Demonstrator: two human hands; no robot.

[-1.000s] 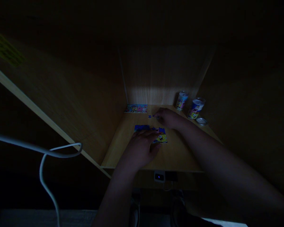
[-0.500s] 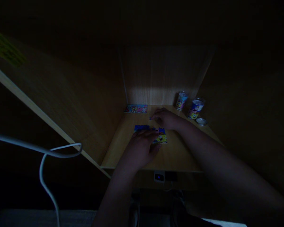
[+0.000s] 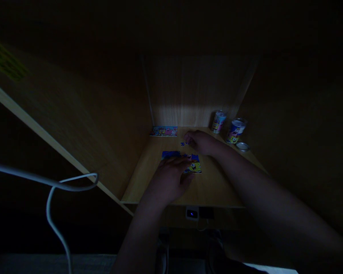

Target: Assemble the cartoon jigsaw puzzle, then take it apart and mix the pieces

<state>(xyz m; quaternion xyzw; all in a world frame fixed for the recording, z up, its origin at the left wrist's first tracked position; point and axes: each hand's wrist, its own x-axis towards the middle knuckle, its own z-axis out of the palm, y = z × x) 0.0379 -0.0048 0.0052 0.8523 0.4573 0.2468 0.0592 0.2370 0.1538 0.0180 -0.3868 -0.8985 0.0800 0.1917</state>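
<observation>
Since light's v. low, I'm reading shapes more than detail, starting w/ the white cable (image 3: 17, 173) looping at lower left and the small pale box (image 3: 192, 214) w/ a blue readout just under the desk edge. The desk (image 3: 217, 180) itself looks like smooth wood-grain board, so thin card would slide easily, I reckon. Left hand (image 3: 171, 179) lies palm-down, fingers spread over the cartoon puzzle (image 3: 194, 166), which sits flat mid-desk, approx. rectangular, blue and yellow showing; can't tell how hard it's pressed. I'd want light, even pressure there, fingers off any joins, so nothing buckles. Beyond it, right hand (image 3: 198, 142) has its fingers curled by tiny blue pieces (image 3: 182, 144), knobbly-edged, prob. card; can't tell whether it's pinching one. Best technique, IMO: fingertips on opposite edges, or tip one edge up first, as anything that thin gives little to grab, and judge by outline, not colour, in the gloom. Off right, a round metallic lid (image 3: 242, 147) lies just beside the nearer canister (image 3: 235, 133); the farther canister (image 3: 218, 122) is likewise upright, printed, clear-topped. Far left, a 2nd flat picture panel (image 3: 163, 131) lies near the vertical-grain back wall (image 3: 174, 87).
</observation>
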